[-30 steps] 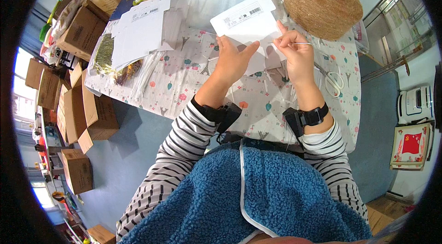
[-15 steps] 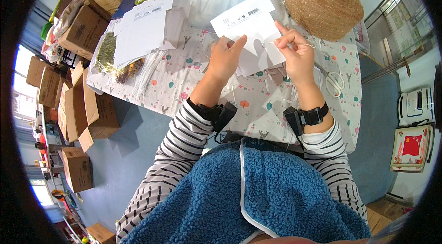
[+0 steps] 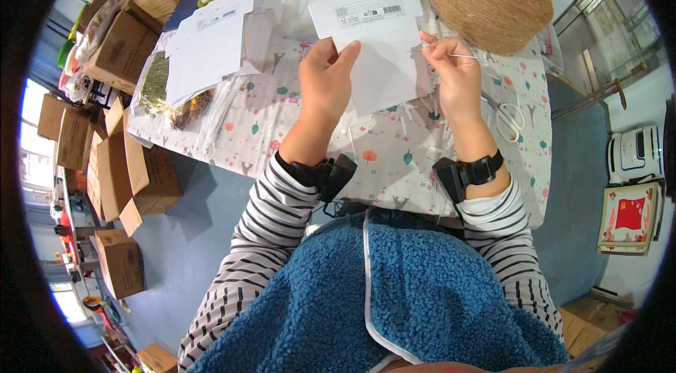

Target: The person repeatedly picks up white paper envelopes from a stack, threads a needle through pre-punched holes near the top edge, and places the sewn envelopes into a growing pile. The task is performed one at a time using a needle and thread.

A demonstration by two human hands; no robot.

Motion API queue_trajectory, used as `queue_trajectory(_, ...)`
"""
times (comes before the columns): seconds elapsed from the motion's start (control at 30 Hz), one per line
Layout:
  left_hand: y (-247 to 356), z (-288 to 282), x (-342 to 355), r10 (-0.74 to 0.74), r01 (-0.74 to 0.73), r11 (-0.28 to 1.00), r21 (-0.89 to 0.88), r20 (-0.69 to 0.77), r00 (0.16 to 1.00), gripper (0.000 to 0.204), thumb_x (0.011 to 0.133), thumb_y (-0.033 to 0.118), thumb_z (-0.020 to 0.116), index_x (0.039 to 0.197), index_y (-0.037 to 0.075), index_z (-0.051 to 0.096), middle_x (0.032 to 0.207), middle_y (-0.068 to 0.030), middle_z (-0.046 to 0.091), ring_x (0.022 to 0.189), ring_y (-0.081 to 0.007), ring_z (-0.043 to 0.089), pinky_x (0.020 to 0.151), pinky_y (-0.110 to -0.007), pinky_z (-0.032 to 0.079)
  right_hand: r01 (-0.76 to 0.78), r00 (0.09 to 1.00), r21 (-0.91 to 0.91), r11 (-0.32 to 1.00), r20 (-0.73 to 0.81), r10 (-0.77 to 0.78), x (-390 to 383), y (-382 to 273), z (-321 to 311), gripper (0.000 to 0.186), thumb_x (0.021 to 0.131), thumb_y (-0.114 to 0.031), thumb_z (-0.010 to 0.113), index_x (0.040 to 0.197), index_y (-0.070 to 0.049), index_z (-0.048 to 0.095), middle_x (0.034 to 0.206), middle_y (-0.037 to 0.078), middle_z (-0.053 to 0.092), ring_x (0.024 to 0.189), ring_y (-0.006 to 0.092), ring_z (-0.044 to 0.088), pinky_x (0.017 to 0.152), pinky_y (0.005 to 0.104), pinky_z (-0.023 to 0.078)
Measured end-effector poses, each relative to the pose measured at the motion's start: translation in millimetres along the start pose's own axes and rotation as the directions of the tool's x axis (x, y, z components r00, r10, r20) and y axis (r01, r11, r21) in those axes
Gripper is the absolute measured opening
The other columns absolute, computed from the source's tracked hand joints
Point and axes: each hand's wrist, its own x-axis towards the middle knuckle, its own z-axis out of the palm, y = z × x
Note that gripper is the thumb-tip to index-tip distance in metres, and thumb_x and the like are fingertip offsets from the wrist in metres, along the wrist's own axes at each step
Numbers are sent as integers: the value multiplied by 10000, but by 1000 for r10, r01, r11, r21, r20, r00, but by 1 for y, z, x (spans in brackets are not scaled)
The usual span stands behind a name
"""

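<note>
My left hand (image 3: 325,88) grips the left edge of a flat white card (image 3: 384,63) with a wide printed top, its thumb across the front. The card is tilted up over the table. Close to the card's right edge, my right hand (image 3: 458,81) pinches a thin white strand (image 3: 465,57), which sticks out on both sides of the fingers. Whether it is cord or wire I cannot tell. Scissors with white handles (image 3: 519,119) lie just right of my right wrist.
A big cone of brown glittery yarn (image 3: 489,7) stands at the back right. More white cards (image 3: 204,56) are stacked at the left, beside clear plastic bags (image 3: 220,112). The patterned tablecloth (image 3: 384,183) covers the table. Cardboard boxes (image 3: 151,172) stand on the floor at left.
The card has swung to a straighter position and its lower part has come left. My left hand has shifted left with it; the right hand still pinches the strand, slightly higher.
</note>
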Motion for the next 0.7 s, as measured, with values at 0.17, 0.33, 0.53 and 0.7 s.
queue_trajectory(0.17,21,17,4,-179,294,878,-378,311,933,238,953,154,678,1046,-64,663,994,-74,693,858,-137,626,749,-284,502,-17,999,77,997,-29,19,5,-3,-12,168,914,74,644,818,-61,619,941,39,664,1205,208,611,1039,332,449)
queue_trajectory(0.33,22,26,26,-239,419,847,-327,470,850,332,951,101,674,1223,-80,612,1135,-101,696,977,-173,675,846,-304,535,3,993,69,998,-118,5,11,-4,-18,154,913,77,649,834,-53,620,941,36,668,1099,182,651,990,302,475)
queue_trajectory(0.53,7,37,13,-145,287,931,-225,496,856,362,956,89,663,1280,-56,590,1194,-85,673,1079,-171,640,922,-304,508,115,975,-214,970,-164,-152,8,-8,-17,84,955,8,647,880,-27,634,992,62,712,966,105,650,894,247,505)
queue_trajectory(0.7,4,38,7,-125,273,944,-186,564,816,368,960,89,655,1300,-35,587,1218,-82,666,1088,-158,623,934,-304,498,152,955,-482,863,-155,-255,7,-10,-10,66,918,11,638,862,-23,628,889,45,701,858,127,665,825,272,536)
